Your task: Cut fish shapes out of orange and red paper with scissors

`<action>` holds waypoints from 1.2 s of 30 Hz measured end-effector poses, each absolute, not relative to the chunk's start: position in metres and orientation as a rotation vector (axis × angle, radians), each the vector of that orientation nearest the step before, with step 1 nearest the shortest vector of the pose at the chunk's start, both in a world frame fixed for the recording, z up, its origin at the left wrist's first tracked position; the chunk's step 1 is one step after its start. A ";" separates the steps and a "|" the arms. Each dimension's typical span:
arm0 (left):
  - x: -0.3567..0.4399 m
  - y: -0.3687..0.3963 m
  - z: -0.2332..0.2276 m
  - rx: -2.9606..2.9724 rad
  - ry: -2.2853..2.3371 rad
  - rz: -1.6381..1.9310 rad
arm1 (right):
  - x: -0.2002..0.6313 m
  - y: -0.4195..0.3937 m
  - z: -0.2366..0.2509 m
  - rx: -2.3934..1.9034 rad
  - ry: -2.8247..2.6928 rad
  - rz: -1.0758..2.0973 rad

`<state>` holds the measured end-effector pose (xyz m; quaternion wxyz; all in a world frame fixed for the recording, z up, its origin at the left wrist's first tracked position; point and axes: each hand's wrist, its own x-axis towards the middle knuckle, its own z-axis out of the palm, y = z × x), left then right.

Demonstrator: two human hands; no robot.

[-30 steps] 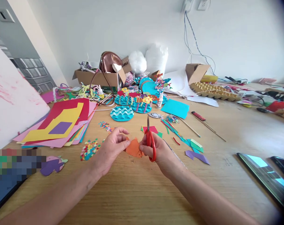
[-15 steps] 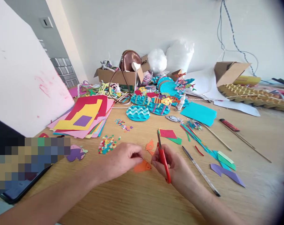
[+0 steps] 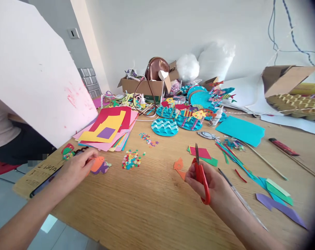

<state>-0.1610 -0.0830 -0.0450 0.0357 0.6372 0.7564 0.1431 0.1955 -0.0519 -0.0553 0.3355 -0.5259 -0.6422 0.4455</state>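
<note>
Low and right of centre in the frame, the right hand [image 3: 212, 184] is clenched around the red handles of the scissors [image 3: 200, 173], whose closed blades point straight up the frame, toward the far side of the table, long axis near vertical. Just left of the blades lie orange paper scraps [image 3: 179, 166] on the wooden table [image 3: 152, 205]. At lower left, the left hand [image 3: 75, 168] rests near the table edge, fingers pinching an orange cut-out [image 3: 97, 164] laid over a purple paper fish [image 3: 104, 168]. Between the hands, slightly farther, sits a heap of coloured paper dots [image 3: 131, 160]. Beyond, left of centre, a stack of coloured sheets [image 3: 108, 130]; farther still, blue wave discs [image 3: 164, 126] and a cardboard box [image 3: 144, 86] by the wall
</note>
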 end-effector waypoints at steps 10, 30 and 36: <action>-0.151 -0.087 -0.060 2.413 2.222 0.157 | 0.198 -0.050 -0.055 -1.377 -1.733 1.096; 0.057 -0.063 -0.024 2.918 0.577 0.290 | 0.214 -0.045 -0.053 -1.402 -1.627 0.961; 0.038 -0.018 -0.035 2.306 1.143 0.549 | 0.237 -0.040 -0.038 -1.507 -1.822 0.835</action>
